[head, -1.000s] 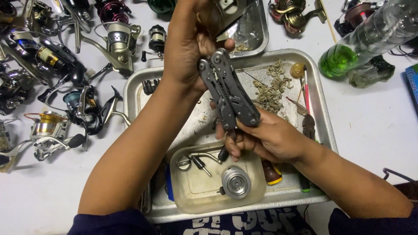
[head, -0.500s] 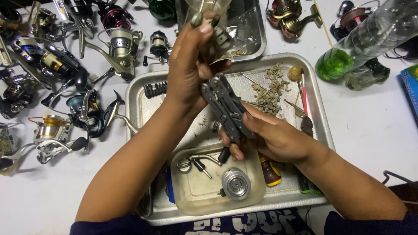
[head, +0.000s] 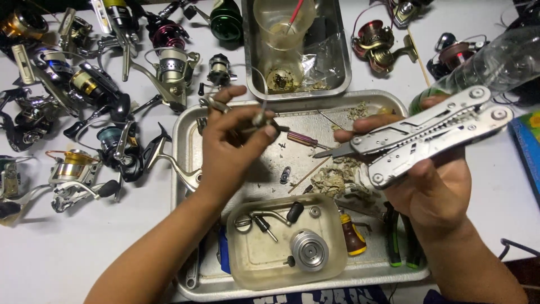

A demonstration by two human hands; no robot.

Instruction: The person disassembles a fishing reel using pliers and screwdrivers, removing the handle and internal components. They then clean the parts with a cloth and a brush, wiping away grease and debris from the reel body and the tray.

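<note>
- Left hand (head: 233,143) over the big metal tray (head: 185,129), fingertips pinched on a small metal reel part (head: 260,119); a wire bail-like piece (head: 216,104) sticks out near the index finger at about 11 o'clock of the hand.
- Right hand (head: 433,186) at 3 o'clock of the left hand, well apart, curled around a silver folding multi-tool (head: 430,135); its pointed nose aims toward 9 o'clock, handles run up toward 2 o'clock.
- Multi-tool is held in the air above the tray's right edge, not touching the reel part.
- Under the tool nose: a clump of tangled dirty debris (head: 332,177) on the tray floor.
- Between the hands on the tray: a small red-handled screwdriver (head: 304,139), a thin stick (head: 310,173).
- At 6 o'clock of the left hand: a cloudy plastic tub (head: 247,259) inside the tray, holding a silver spool (head: 309,249) and a handle crank (head: 270,217).
- Just right of the tub: a small yellow-and-brown bottle (head: 352,236), then green-handled pliers (head: 394,239).
- At 12 o'clock: a second smaller metal tray (head: 340,62) with a clear plastic cup (head: 284,28).
- At 9 to 11 o'clock on the white surface (head: 67,247): many spinning reels (head: 84,84).
- At 2 o'clock: a clear plastic bottle (head: 500,62) lying behind the tool.
</note>
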